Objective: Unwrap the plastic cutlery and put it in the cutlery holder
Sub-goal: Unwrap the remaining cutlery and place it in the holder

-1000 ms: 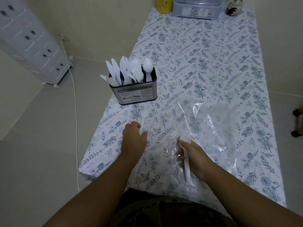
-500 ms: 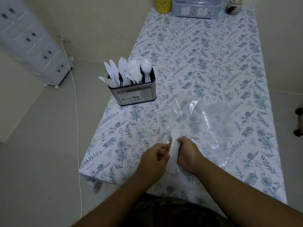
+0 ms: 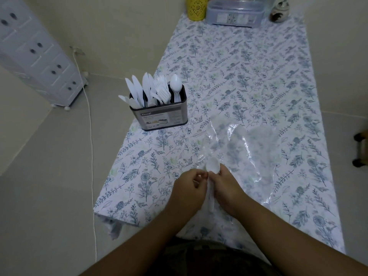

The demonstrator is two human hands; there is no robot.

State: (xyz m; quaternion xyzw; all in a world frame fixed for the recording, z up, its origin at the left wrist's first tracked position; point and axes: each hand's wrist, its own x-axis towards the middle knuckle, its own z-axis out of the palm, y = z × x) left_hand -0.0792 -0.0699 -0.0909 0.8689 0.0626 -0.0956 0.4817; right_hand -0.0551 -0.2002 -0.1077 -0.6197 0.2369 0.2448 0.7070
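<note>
A white plastic spoon point(image 3: 212, 167) in a thin clear wrapper stands between my two hands near the table's front edge, bowl up. My right hand point(image 3: 224, 184) grips it just below the bowl. Fingers of my left hand point(image 3: 189, 188) pinch the wrapper beside the handle. The metal cutlery holder point(image 3: 161, 114) sits at the table's left edge, beyond my hands, with several white knives, forks and a spoon upright in it. A pile of clear plastic wrapping point(image 3: 245, 150) lies to the right of my hands.
The floral tablecloth point(image 3: 249, 76) covers a long narrow table. A yellow cup point(image 3: 196, 6), a lidded plastic box point(image 3: 235, 13) and a small jar point(image 3: 278, 11) stand at the far end. A white drawer unit point(image 3: 33, 54) and a cord point(image 3: 89, 126) are on the floor at left.
My left hand moved from the tablecloth over to the spoon. My right hand lifted the wrapped spoon off the plastic pile and turned it upright; the spoon's bowl now shows above my fingers.
</note>
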